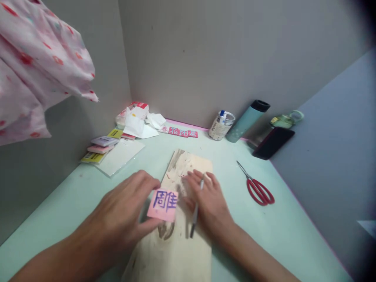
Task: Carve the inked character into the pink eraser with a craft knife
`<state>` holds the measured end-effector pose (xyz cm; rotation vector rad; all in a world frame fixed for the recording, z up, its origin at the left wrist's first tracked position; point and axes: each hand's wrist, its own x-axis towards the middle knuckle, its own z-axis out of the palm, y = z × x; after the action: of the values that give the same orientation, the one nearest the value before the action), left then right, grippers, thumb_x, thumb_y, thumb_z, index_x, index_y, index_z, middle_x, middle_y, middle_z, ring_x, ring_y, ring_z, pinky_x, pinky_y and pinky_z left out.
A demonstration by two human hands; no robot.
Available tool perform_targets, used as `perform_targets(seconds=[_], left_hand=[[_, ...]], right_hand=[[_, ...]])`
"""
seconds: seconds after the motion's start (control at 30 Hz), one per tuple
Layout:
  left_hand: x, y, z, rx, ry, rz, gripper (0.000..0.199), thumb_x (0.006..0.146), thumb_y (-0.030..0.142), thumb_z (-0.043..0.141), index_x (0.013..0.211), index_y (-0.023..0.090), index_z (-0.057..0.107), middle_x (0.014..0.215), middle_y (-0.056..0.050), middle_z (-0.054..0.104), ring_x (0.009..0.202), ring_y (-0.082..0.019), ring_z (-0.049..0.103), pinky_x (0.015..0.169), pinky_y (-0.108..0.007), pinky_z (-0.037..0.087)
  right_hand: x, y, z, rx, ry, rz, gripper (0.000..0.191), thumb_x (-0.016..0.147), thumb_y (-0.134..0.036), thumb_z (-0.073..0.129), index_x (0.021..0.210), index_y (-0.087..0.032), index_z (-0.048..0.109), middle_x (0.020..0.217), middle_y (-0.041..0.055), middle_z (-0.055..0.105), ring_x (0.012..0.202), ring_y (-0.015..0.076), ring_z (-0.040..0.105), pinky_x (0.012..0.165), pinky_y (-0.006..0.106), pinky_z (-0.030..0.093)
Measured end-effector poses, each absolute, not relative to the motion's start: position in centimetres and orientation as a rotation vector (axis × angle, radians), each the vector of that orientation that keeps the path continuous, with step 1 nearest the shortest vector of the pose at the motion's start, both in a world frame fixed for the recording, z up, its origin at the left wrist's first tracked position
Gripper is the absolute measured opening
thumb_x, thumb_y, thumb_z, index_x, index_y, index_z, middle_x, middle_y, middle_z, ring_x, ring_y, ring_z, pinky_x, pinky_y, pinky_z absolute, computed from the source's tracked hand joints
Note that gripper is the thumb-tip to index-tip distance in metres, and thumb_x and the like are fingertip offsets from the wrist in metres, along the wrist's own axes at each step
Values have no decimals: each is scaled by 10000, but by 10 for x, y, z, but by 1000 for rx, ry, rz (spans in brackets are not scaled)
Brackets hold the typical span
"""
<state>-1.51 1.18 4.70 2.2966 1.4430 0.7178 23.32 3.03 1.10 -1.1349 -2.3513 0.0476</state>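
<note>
Left hand: grip pinching a pink square, thumb below, fingers above, over the left side of the wooden board. Square reads 雕, blue-purple strokes. Right hand: fingers loosely spread over the board, grip keeping a slim pen-like tool (tip too blurred to identify).

Beyond the board: row of lettered tiles, red and pink; first seems 春, third 阳, others uncertain. Far right of it: printed can, lettering sideways, unreadable; teal flask, tilted, dark cap. Left: yellow-labelled packs, print too small. Right: red-handled scissors.

Worktop pale mint, pink edging. Grey walls behind and left, bluish panel right. Floral cloth hangs upper left of the board.
</note>
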Motion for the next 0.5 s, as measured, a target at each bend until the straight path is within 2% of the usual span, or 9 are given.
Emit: perform_targets(seconds=[0.03,0.1,0.17,0.27,0.37,0.43,0.5], left_hand=[[-6,10,43,2271,1419,665,338,816,253,760,1106,250,586,1024,-29,610,904,-257,627,751,-371,497],[9,6,31,2217,1381,603,344,791,217,787,1077,232,598,1019,-35,607,919,-266,612,779,-397,497],[17,3,16,2180,1369,610,365,776,196,802,1080,231,602,1043,-39,609,952,-275,596,814,-414,493],[17,3,-2,2146,1344,640,463,745,184,828,1134,252,587,1112,-34,611,1014,-288,579,863,-426,483],[8,7,-8,2096,1275,540,517,776,240,836,1205,293,551,1202,-21,601,1080,-286,570,911,-427,483],[4,9,-8,2088,1239,533,524,817,238,800,1250,324,518,1254,-9,585,1124,-278,559,943,-422,480],[3,9,-8,2091,1224,559,500,857,237,755,1275,335,498,1276,-6,575,1147,-272,552,965,-422,476]], right_hand=[[240,29,13,-1174,-2250,130,358,1038,-257,500,1388,-180,515,1287,181,678,1245,347,601,1075,605,435],[252,24,18,-1262,-2034,448,359,1082,-355,390,1401,-247,513,1110,88,715,1029,267,681,901,439,560],[260,14,20,-1311,-1883,686,389,1100,-422,302,1344,-302,580,961,36,683,896,226,674,814,360,562],[260,1,18,-1274,-1780,853,442,1097,-468,287,1215,-302,680,950,42,638,883,211,628,787,321,532],[249,-4,13,-1224,-1707,1038,349,1073,-454,420,1076,-284,725,905,30,629,807,183,598,733,284,509],[240,-5,11,-1271,-1585,1119,218,1015,-423,579,980,-263,724,832,7,629,715,156,578,654,253,483],[232,-7,8,-1335,-1441,1170,173,947,-406,690,903,-240,702,756,-13,617,650,138,556,586,234,446]])
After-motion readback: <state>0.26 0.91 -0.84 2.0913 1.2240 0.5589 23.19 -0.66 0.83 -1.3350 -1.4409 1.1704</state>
